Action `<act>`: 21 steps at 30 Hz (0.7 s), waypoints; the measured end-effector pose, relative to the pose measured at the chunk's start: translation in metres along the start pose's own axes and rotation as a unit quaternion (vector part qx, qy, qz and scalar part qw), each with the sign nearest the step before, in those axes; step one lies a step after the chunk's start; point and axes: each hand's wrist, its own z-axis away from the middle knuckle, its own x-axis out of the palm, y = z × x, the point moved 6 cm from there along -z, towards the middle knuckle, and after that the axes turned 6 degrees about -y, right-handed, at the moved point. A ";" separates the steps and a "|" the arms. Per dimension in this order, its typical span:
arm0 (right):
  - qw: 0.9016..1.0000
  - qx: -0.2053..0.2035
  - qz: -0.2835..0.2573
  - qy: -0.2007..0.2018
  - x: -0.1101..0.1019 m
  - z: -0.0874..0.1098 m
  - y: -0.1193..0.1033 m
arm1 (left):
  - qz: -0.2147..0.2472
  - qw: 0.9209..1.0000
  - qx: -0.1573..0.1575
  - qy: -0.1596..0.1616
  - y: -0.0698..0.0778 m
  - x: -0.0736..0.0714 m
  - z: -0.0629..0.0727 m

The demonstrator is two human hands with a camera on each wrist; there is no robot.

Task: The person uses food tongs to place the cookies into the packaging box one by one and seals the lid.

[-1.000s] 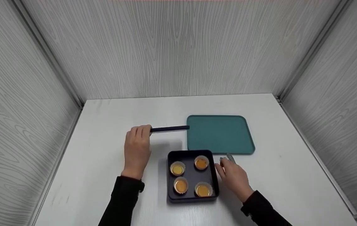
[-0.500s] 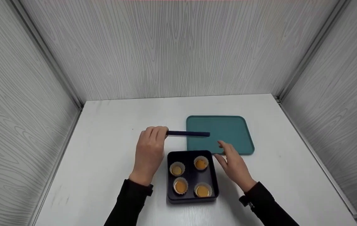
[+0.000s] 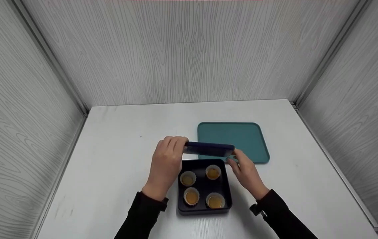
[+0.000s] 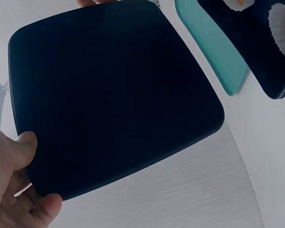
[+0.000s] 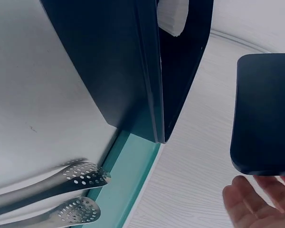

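Note:
My left hand (image 3: 165, 162) holds a dark navy lid (image 3: 209, 148) by its left end, tilted above the back of a square box of the same colour (image 3: 205, 211). In the left wrist view, the thumb lies over a corner of the lid's flat face. My right hand (image 3: 249, 174) has its fingertips (image 5: 273, 185) right at the lid's opposite edge, partly hidden behind it, while its thumb stays apart. Inside the box sit several small yellow-orange cakes (image 3: 191, 197) in white paper cups. Metal tongs with perforated heads (image 5: 85, 175) lie near the box in the right wrist view.
A teal tray (image 3: 238, 136) lies flat behind the box, partly covered by the lid in the head view. All of this stands on a white table (image 3: 119, 149). Grey wood-grain panels (image 3: 189, 53) enclose the table at the back and sides.
My left hand has carried the lid rightward and toward the box, tipping its face into view. My right hand has left the tongs, opened, and come up to the lid's right end.

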 end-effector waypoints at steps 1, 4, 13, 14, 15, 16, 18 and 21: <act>1.000 -0.007 0.000 0.008 0.000 0.000 0.000 | 0.005 1.000 -0.002 -0.002 0.000 0.000 0.000; 0.999 -0.037 0.000 0.038 -0.002 0.001 -0.001 | 0.012 1.000 -0.009 -0.005 -0.001 0.002 0.001; 0.992 -0.104 -0.011 0.065 -0.004 0.006 -0.005 | 0.084 0.995 -0.050 0.032 -0.011 0.006 0.003; 0.992 -0.108 -0.013 0.062 -0.004 0.007 -0.006 | 0.096 0.993 -0.059 0.035 -0.013 0.007 0.003; 0.992 -0.113 -0.015 0.060 -0.003 0.008 -0.007 | 0.110 0.991 -0.068 0.037 -0.015 0.009 0.004; 0.991 -0.116 -0.019 0.058 -0.003 0.009 -0.008 | 0.127 0.988 -0.079 0.037 -0.017 0.010 0.004; 0.991 -0.115 -0.031 0.056 -0.003 0.010 -0.007 | 0.169 0.980 -0.101 0.033 -0.022 0.014 0.006; 0.992 -0.106 -0.049 0.053 -0.003 0.013 -0.006 | 0.238 0.961 -0.138 0.018 -0.028 0.022 0.012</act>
